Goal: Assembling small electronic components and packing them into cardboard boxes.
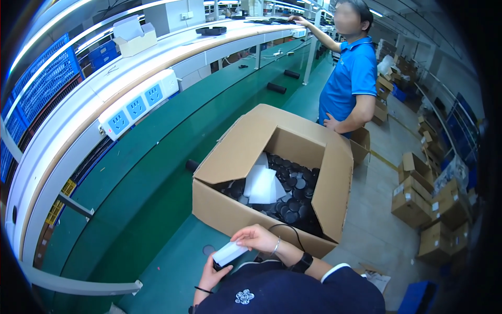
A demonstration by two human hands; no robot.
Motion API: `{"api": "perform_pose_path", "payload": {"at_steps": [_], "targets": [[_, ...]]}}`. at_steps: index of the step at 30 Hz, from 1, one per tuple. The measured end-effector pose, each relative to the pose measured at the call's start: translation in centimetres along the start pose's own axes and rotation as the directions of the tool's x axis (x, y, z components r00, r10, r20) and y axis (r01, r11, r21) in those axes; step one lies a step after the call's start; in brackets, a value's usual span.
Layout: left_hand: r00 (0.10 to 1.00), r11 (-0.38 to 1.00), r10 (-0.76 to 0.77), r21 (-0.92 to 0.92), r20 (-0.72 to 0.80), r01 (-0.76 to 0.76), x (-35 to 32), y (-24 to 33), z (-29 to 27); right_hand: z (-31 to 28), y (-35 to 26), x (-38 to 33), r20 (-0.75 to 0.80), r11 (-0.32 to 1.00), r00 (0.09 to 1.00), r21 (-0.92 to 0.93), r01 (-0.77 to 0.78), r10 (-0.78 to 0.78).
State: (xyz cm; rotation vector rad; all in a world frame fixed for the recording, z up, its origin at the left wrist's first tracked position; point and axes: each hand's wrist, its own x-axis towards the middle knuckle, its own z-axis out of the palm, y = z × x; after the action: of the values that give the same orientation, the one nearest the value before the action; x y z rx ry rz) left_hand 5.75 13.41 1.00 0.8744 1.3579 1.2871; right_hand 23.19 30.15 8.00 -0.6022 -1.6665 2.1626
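The left hand [210, 274] grasps the lower end of a white oblong piece [230, 254], at six o'clock in the view; the right hand [256, 238] grips its upper end. At nine o'clock from it, a round grey disc [208, 249] lies on the green desk [170, 264]. At one o'clock, an open brown cardboard box [272, 123] holds round black discs [295, 193] and white sheets [261, 186].

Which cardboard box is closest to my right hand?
The large open brown box on the green bench, just beyond your right hand and containing black discs; the other boxes stand farther off.
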Motion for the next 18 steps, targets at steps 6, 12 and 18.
{"api": "perform_pose_path", "payload": {"at_steps": [6, 12, 18], "targets": [[1.0, 1.0, 0.016, 0.019, 0.021, -0.016, -0.3, 0.0, 0.2, -0.3, 0.8, 1.1, 0.059, 0.996, 0.997, -0.065, -0.053, 0.057], [0.997, 0.997, 0.063, 0.041, -0.042, -0.061, -0.1, -1.1, 0.3, -0.5, -1.3, 1.9, 0.079, 0.97, 0.996, -0.242, -0.024, 0.044], [0.992, 0.998, 0.06, -0.029, -0.114, -0.064, -1.3, -1.8, -1.2, 1.6, -0.6, 4.0, 0.192, 0.947, 0.978, -0.32, -0.021, 0.086]]}}
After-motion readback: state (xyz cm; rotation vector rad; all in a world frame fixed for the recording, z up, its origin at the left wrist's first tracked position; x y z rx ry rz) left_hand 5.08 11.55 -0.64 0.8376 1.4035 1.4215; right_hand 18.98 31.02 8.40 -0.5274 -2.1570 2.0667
